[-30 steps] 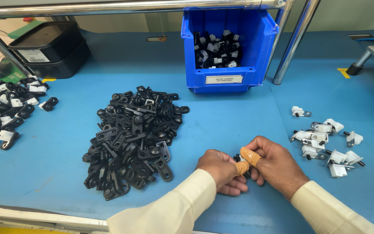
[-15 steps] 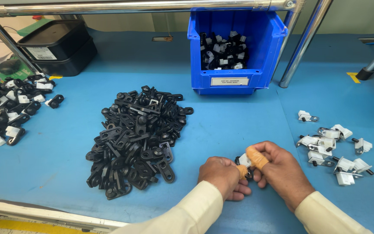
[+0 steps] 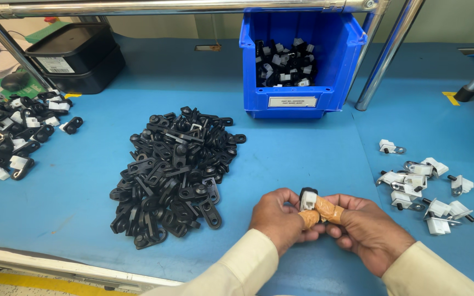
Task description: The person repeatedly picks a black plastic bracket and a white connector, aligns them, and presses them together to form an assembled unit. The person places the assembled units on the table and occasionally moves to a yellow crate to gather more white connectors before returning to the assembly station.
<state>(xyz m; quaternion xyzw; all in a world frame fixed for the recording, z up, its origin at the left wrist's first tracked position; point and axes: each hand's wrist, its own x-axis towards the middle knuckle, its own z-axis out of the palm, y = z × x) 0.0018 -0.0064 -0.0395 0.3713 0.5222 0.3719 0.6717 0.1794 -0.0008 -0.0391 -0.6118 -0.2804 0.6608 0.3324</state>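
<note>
Both hands have lifted slightly since a second ago, raising the small black-and-white plastic clip (image 3: 307,198) clear above the taped thumbs. Left of them lies a heap of black plastic clamps (image 3: 175,172). The left hand (image 3: 278,220) and right hand (image 3: 366,230) pinch the clip together, fingers curled closed. Loose white clips (image 3: 426,186) lie rightward.

Two cream-sleeved forearms converge low in the frame, the left hand (image 3: 278,219) and right hand (image 3: 366,230) meeting knuckle to knuckle, fingers curled inward, both tape-wrapped thumbs (image 3: 327,209) pressed together at the top.
</note>
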